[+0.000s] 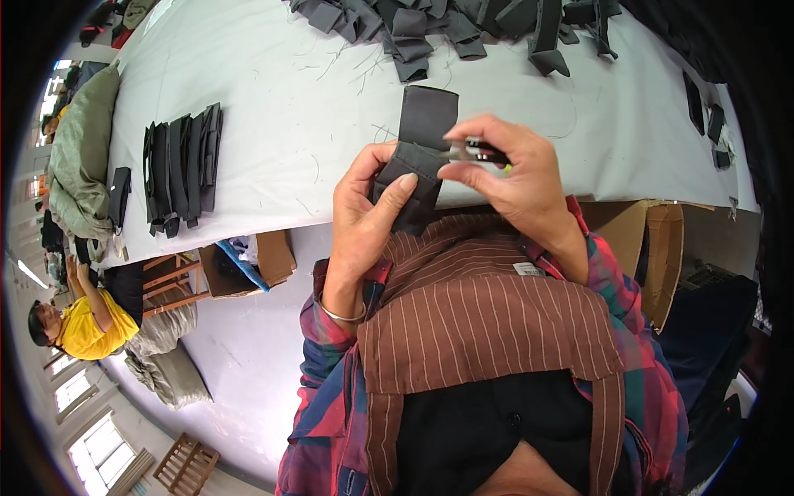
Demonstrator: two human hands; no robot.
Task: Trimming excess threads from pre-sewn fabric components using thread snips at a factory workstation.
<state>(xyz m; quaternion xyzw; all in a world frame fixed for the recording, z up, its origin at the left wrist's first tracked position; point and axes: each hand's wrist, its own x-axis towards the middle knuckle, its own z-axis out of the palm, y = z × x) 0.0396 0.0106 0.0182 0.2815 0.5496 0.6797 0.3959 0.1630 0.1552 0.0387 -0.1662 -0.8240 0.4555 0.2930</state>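
Observation:
My left hand point(370, 197) is closed on a dark grey fabric piece point(429, 116), its thumb pressed on the folded lower part. A stitched seam crosses the piece near that thumb, and its flat upper end points away from me. In my right hand point(517, 165) is a pair of thread snips point(484, 154) with black grips, pinched between thumb and fingers. Their blurred tips are at the right edge of the fabric piece, by the seam. Whether the blades touch a thread cannot be made out.
A row of folded dark strips point(182, 169) lies on the white-covered table point(273, 99) at left. Loose dark pieces point(413, 33) are heaped at the far side, with thread ends scattered about. Cardboard boxes point(664, 256) stand below the table edge. A person in yellow point(95, 322) is at far left.

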